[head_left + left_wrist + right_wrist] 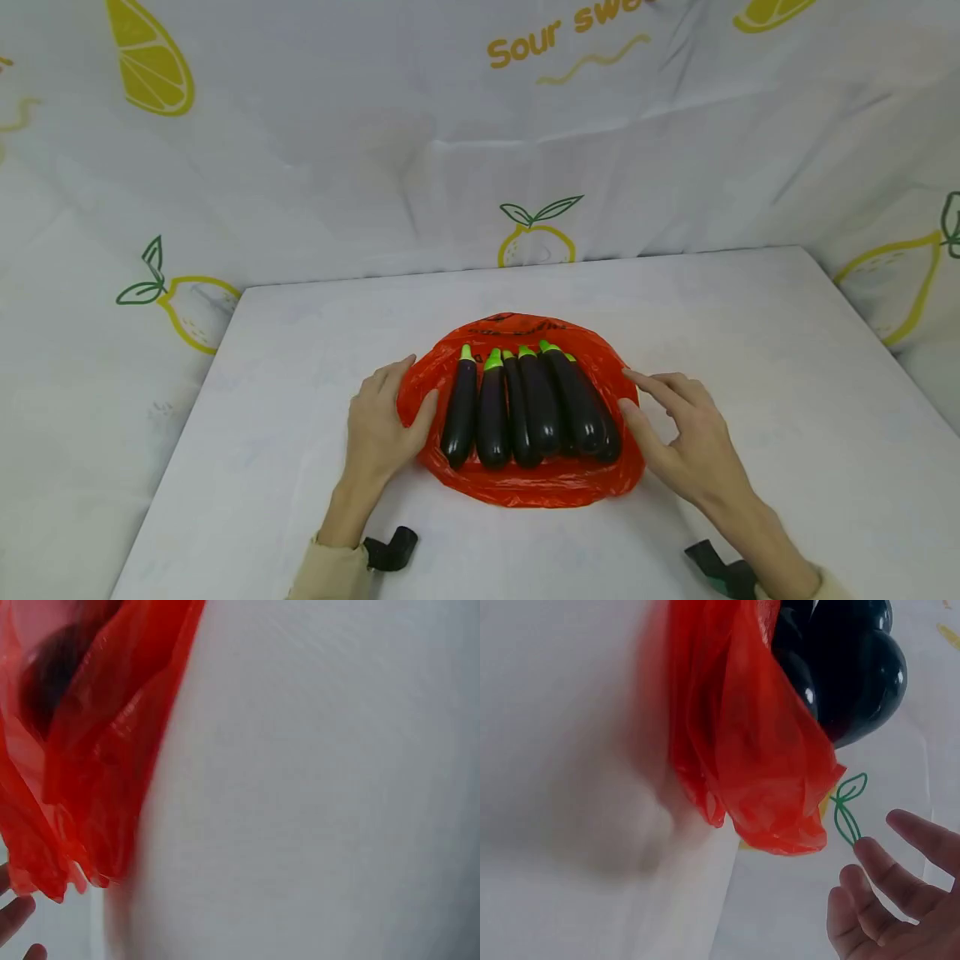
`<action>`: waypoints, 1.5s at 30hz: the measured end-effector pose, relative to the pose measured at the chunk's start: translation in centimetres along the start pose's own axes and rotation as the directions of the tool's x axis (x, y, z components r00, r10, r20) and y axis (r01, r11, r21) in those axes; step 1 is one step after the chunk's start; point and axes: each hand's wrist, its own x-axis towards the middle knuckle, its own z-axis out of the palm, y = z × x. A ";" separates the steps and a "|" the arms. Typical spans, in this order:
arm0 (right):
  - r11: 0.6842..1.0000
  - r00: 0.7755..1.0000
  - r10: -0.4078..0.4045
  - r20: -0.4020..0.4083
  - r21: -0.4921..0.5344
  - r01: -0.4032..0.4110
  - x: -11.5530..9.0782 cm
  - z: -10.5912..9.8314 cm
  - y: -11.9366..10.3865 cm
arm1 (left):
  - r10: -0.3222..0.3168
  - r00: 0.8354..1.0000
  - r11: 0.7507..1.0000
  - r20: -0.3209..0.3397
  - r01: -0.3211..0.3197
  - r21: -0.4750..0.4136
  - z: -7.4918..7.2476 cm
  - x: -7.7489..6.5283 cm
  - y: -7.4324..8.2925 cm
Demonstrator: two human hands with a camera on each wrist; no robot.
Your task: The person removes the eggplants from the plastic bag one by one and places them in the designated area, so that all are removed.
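Looking at glossy eggplants point(538, 404) bunched side by side in an open red plastic bag point(517, 490), near the middle of the bench point(750, 350). Seeing left grip point(385, 423) spread at one edge, right grip point(690, 433) spread at the other, no pinch on either side! Should feel firm, slick, fairly weighty together; expect thin, limp wrapping, easily torn. Best to cup under both sides, not tug the rim.

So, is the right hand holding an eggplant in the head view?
No, the eggplants lie in the bag and the right hand is at its edge.
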 end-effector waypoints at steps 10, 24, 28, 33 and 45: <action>0.993 1.000 0.021 0.000 0.116 -0.020 0.1 0.7 -1.2 | -0.148 0.986 0.953 -0.078 0.121 -0.277 1.8 0.5 -2.6; 0.976 0.991 0.096 0.094 0.184 -0.112 0.3 2.1 -3.0 | -0.210 0.968 0.918 -0.139 0.147 -0.368 3.0 0.2 -4.3; 0.978 0.990 0.101 0.099 0.173 -0.117 0.2 2.5 -3.2 | -0.213 0.964 0.913 -0.157 0.139 -0.383 3.2 0.1 -4.4; 0.983 0.987 0.104 0.120 0.139 -0.121 0.2 2.9 -3.3 | -0.218 0.963 0.902 -0.157 0.137 -0.409 3.2 0.1 -4.3; 0.972 0.972 0.187 0.140 0.117 -0.204 0.3 2.9 -3.9 | -0.209 0.965 0.905 -0.156 0.130 -0.405 3.3 0.1 -4.4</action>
